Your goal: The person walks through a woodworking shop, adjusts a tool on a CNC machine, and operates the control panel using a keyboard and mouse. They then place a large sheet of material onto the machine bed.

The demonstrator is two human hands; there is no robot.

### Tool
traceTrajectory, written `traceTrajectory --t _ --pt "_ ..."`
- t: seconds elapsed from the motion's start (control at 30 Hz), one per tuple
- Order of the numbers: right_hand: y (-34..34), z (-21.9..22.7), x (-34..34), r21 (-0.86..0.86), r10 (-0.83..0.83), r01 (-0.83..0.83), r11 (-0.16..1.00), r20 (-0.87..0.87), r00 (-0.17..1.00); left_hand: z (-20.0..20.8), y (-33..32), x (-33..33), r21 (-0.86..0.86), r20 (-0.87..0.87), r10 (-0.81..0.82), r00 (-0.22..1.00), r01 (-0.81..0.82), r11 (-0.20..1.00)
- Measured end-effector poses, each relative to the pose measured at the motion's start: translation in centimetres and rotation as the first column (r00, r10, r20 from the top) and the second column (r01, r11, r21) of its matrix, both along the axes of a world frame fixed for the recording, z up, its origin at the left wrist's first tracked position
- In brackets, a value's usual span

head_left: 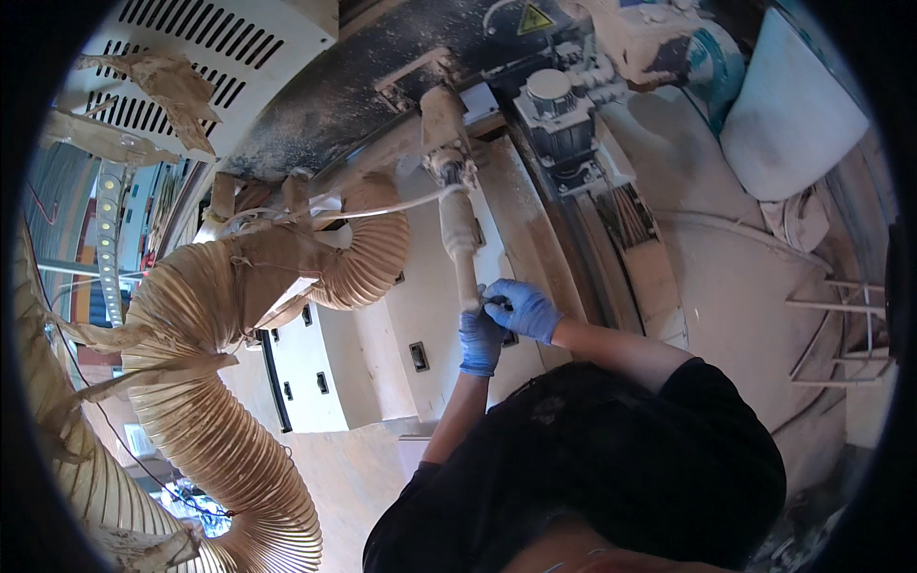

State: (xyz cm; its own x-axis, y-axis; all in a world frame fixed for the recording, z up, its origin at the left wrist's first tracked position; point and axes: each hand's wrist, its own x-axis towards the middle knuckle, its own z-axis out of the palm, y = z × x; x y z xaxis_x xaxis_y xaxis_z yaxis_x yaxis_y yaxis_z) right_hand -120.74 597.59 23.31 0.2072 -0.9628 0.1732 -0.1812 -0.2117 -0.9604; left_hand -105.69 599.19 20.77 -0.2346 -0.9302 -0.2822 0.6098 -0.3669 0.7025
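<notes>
Both my hands wear blue gloves and meet at the near end of a long, dust-covered rod [465, 277]. The rod runs toward me from a dusty cylinder [443, 124] on the machine, with a metal joint between. My left hand [480, 342] is closed at the rod's lower end, its fingers partly hidden. Just right of it, my right hand [525, 310] has its fingers pinched together, touching the left fingertips. A small dark bit shows at the pinch, too small to name. A thin pale hose [382, 206] joins the rod's upper part from the left.
Large ribbed ducts [205, 406] curve along the left. Pale cabinet panels [387, 344] with black recessed handles stand beneath the rod. A dusty motor [554, 119] sits at the back, near a white sheet [793, 124]. A wire rack [850, 325] stands at the right.
</notes>
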Motion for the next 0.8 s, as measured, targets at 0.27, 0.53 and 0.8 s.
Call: traceTrajectory --t 0.27,0.53,0.8 --pt "8.0 -1.6 2.7 -0.190 -0.250 0.211 0.959 -0.211 0.945 -5.9 6.1 2.8 0.438 -0.323 0.017 0.946 0.133 0.889" --pt "13.2 -0.3 8.2 -0.384 -0.046 -0.124 0.915 -0.405 0.913 -3.1 10.9 4.8 0.624 -0.238 0.162 0.958 0.023 0.781" --pt "14.7 -1.5 10.7 -0.424 0.275 -0.425 0.799 -0.370 0.887 -5.7 15.2 8.1 0.566 -0.247 0.408 0.879 -0.211 0.797"
